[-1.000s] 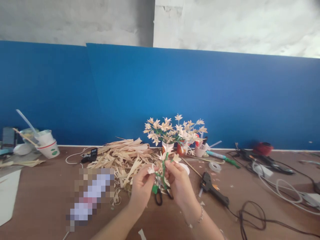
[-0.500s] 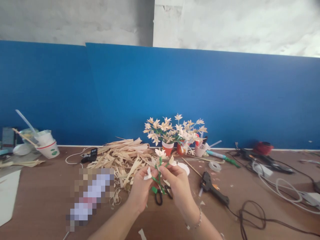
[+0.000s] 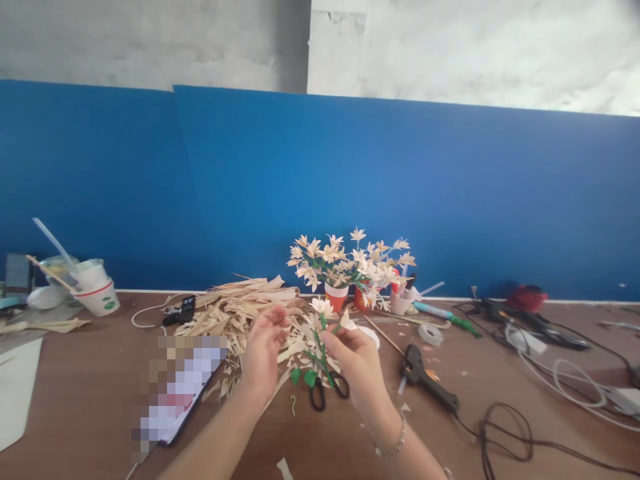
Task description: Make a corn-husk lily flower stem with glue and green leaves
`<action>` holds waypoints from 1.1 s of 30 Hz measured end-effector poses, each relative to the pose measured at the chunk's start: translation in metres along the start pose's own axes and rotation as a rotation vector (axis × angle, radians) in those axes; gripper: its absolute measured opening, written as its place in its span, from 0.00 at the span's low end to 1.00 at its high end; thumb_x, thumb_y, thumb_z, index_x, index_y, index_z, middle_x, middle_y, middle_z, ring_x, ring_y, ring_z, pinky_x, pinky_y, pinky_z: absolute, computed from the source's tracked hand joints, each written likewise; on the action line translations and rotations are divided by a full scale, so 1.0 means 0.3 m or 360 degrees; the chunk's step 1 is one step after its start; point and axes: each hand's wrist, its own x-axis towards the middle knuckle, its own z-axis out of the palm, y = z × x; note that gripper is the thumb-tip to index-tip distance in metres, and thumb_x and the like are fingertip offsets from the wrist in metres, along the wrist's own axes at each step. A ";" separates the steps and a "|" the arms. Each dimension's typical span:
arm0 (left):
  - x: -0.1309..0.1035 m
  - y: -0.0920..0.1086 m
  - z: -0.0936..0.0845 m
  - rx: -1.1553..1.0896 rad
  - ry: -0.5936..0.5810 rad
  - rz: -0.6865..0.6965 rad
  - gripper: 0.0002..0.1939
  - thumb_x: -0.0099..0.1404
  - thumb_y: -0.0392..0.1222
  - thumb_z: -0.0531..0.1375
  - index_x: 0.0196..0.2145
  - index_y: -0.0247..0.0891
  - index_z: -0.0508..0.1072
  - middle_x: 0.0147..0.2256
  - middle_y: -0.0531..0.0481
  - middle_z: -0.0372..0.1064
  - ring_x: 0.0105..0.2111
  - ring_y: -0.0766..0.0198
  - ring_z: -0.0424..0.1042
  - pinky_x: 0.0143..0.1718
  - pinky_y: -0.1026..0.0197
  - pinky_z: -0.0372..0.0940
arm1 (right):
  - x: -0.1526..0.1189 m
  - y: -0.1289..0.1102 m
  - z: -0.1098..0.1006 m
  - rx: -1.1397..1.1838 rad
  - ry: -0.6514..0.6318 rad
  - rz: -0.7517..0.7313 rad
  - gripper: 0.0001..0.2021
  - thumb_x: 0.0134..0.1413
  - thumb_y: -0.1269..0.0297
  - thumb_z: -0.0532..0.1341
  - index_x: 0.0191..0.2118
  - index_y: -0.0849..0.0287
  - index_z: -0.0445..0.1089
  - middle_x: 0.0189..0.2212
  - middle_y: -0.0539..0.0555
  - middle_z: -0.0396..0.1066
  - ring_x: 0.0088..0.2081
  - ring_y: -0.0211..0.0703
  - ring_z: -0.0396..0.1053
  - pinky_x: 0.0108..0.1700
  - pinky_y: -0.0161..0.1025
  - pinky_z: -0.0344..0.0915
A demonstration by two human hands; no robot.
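My right hand [image 3: 355, 357] is closed on a handmade flower stem [image 3: 319, 343] wrapped in green, pinching it between thumb and fingers. Pale cream petals [image 3: 323, 307] form a bloom at its top, and a smaller pale bud [image 3: 346, 320] stands beside my fingers. Apart from the stem, to its left, my left hand [image 3: 263, 353] is raised with fingers loosely bent and nothing visible in them. Below the stem lie scissors with black handles [image 3: 317, 396], blades hidden. Green leaf-like pieces [image 3: 310, 379] hang or lie near the handles; which, I cannot tell.
Dried husk strips [image 3: 250, 300] are heaped behind my left hand. Potted handmade flowers [image 3: 336, 293] stand against the blue partition [image 3: 240, 180]. A glue gun [image 3: 425, 379] with its cord lies to the right, near a tape roll [image 3: 430, 334]. A phone [image 3: 185, 393] lies left.
My left hand has let go of the flower stem and moved left, its fingers loosening. The right hand keeps its hold on the stem in nearly the same place.
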 end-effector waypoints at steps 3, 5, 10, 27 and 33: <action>-0.011 0.046 0.002 0.0571 -0.0252 0.0463 0.05 0.53 0.39 0.61 0.30 0.40 0.75 0.41 0.48 0.68 0.47 0.57 0.64 0.49 0.58 0.55 | -0.002 -0.006 0.007 -0.0070 -0.0026 0.0015 0.14 0.33 0.58 0.69 0.25 0.64 0.72 0.21 0.52 0.70 0.24 0.38 0.63 0.28 0.35 0.59; -0.028 0.063 0.012 0.0974 -0.0417 0.0601 0.02 0.52 0.38 0.62 0.25 0.40 0.76 0.44 0.46 0.67 0.50 0.54 0.61 0.54 0.55 0.50 | -0.004 -0.006 0.013 -0.0059 -0.0066 0.0025 0.13 0.32 0.59 0.69 0.25 0.63 0.72 0.21 0.51 0.70 0.24 0.38 0.64 0.27 0.34 0.59; -0.046 0.052 0.023 0.1184 -0.0404 0.0645 0.01 0.52 0.37 0.62 0.25 0.41 0.75 0.43 0.46 0.66 0.50 0.53 0.60 0.54 0.52 0.51 | -0.006 0.006 0.018 -0.0090 -0.0154 0.0009 0.13 0.35 0.59 0.68 0.26 0.63 0.72 0.21 0.51 0.70 0.23 0.37 0.63 0.26 0.33 0.59; -0.071 0.060 0.022 0.1406 -0.0462 0.1092 0.05 0.57 0.35 0.59 0.24 0.41 0.71 0.43 0.45 0.66 0.48 0.53 0.61 0.50 0.52 0.55 | -0.015 0.013 0.021 -0.0192 -0.0124 -0.0006 0.14 0.40 0.55 0.64 0.19 0.62 0.68 0.13 0.47 0.62 0.16 0.31 0.54 0.18 0.31 0.52; -0.079 0.066 0.014 0.1500 -0.0519 0.1293 0.05 0.57 0.35 0.58 0.27 0.42 0.73 0.42 0.45 0.66 0.49 0.52 0.60 0.51 0.51 0.54 | -0.004 0.011 0.017 -0.0094 -0.0148 0.0180 0.15 0.37 0.56 0.65 0.15 0.62 0.64 0.11 0.46 0.59 0.15 0.30 0.53 0.18 0.31 0.50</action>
